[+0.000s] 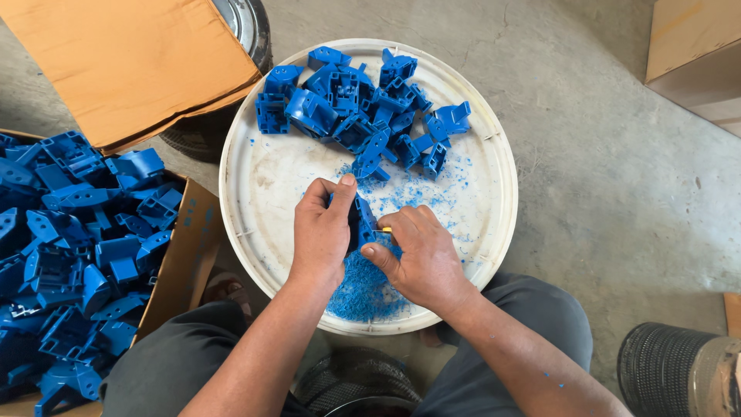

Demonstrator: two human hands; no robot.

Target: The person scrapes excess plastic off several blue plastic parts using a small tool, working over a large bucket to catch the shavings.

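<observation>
Both forearms reach forward from dark-trousered knees toward a round white tray (478, 139) that sits on the concrete floor (602, 193). On the person's left side, the left hand (323, 232) is closed around a blue plastic part (363, 220), thumb pointing up along its far edge and fingers wrapped behind it. Just to the right of it, touching the same part, the right hand (421, 259) is curled shut with the thumb pressed against the part's lower side; a small yellow tip (384, 229) shows between its fingers, and what that tip belongs to cannot be told. Directly under both hands lies a heap of blue shavings (363, 293), with thinner flecks scattered beyond the knuckles. Farther out from the hands, on the far half of the tray, sits a pile of similar blue parts (355, 108). Well off to the left of the left hand, an open cardboard box (185, 255) holds many more blue parts (69, 255). Another cardboard box (695, 54) stands far beyond the right hand.
</observation>
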